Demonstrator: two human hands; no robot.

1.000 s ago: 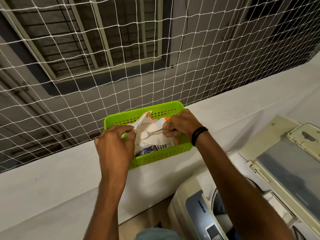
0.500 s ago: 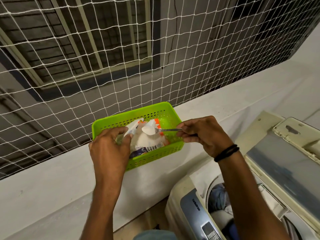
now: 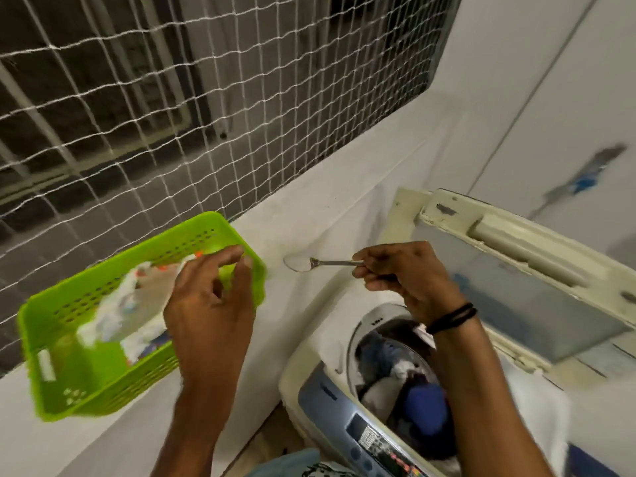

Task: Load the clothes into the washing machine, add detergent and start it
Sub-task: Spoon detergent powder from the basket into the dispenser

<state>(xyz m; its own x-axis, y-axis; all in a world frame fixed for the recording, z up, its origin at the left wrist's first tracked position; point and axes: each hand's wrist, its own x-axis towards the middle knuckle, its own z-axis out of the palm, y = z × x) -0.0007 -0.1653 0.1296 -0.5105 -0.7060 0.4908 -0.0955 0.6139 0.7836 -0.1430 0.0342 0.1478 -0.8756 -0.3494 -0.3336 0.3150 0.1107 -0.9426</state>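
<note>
My right hand (image 3: 409,277) grips a metal spoon (image 3: 311,263) by its handle, the bowl heaped with white detergent powder, held over the ledge left of the washing machine (image 3: 330,401). The machine's lid (image 3: 516,280) stands up and dark blue and white clothes (image 3: 406,390) fill the drum. My left hand (image 3: 210,304) hovers, fingers apart, over the right end of a green basket (image 3: 86,390) where the white detergent bag (image 3: 127,311) lies. The left hand holds nothing.
The basket rests on a white ledge (image 3: 327,215) under a white safety net (image 3: 172,115). The machine's grey control panel (image 3: 375,442) faces me at the bottom. A white wall (image 3: 550,98) rises behind the lid.
My right hand carried the loaded spoon out of the bag and to the right, toward the machine. My left hand let go of the bag. The view swung right and down.
</note>
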